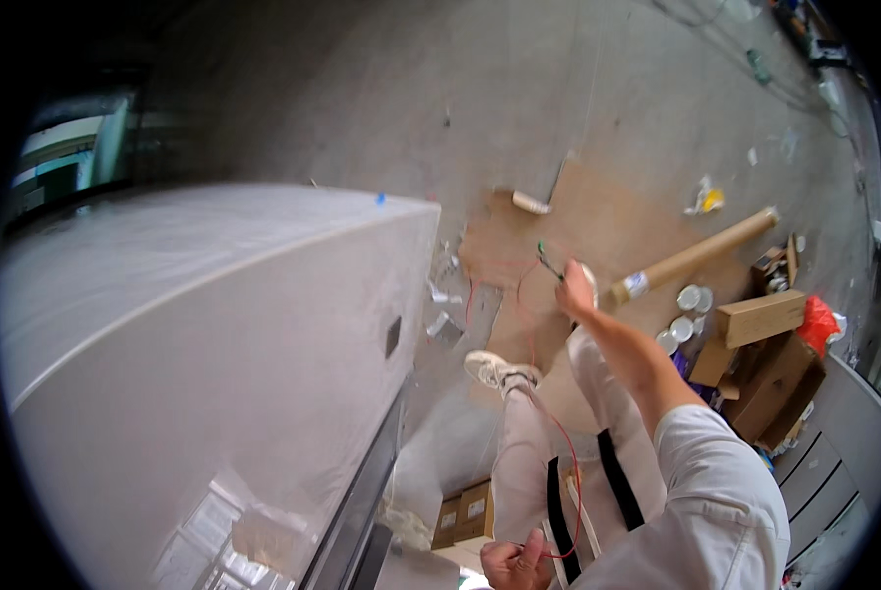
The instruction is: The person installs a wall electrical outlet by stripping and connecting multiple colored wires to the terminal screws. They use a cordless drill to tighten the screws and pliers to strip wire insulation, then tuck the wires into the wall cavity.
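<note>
My left hand (515, 561), low in the picture close to my body, is closed with thumb and fingers pinching a thin red wire (577, 447). From there the wire curves up past my legs and trails in loops over the brown sheet on the floor. Stretched out ahead, my right hand (576, 289) grips a slim dark tool with a green end (544, 253); its exact kind is too small to make out. Part of the wire lies near that tool. Left of me stands a large white glossy cabinet-like body (263, 344) with a small dark rectangle on its side.
A brown sheet (598, 216) lies underfoot, with a long cardboard tube (701, 254) across its right. Beyond sit white round cans (689, 298), an open cardboard box (777, 388) and a red bag (818, 325). Cardboard cartons (463, 513) stand beside my left leg.
</note>
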`<move>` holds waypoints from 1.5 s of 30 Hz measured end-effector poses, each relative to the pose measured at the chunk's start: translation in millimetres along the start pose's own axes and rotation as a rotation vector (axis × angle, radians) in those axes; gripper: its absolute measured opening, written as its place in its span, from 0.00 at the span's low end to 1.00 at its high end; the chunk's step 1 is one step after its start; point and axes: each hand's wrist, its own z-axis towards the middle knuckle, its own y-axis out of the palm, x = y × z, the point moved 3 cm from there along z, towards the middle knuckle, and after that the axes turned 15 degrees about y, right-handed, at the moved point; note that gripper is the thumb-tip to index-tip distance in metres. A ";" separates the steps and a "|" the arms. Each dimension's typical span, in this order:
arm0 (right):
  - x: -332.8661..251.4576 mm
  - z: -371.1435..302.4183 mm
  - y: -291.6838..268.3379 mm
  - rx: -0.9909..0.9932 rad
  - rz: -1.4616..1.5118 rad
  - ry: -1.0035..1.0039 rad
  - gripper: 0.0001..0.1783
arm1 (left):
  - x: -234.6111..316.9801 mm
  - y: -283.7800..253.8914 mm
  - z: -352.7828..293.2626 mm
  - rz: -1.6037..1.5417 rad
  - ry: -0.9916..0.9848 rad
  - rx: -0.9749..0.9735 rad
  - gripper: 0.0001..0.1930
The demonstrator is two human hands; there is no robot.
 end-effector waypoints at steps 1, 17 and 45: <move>-14.7 -30.5 -52.6 0.043 0.043 -0.016 0.11 | 20.6 -16.8 13.4 0.085 0.105 0.108 0.22; -321.0 -432.0 -522.0 -1.545 1.167 -0.629 0.45 | 196.3 -299.8 73.0 -0.391 0.541 1.067 0.10; -405.8 -652.1 -475.6 -0.638 0.092 -1.388 0.29 | 189.7 -381.9 59.5 -0.680 0.516 1.027 0.11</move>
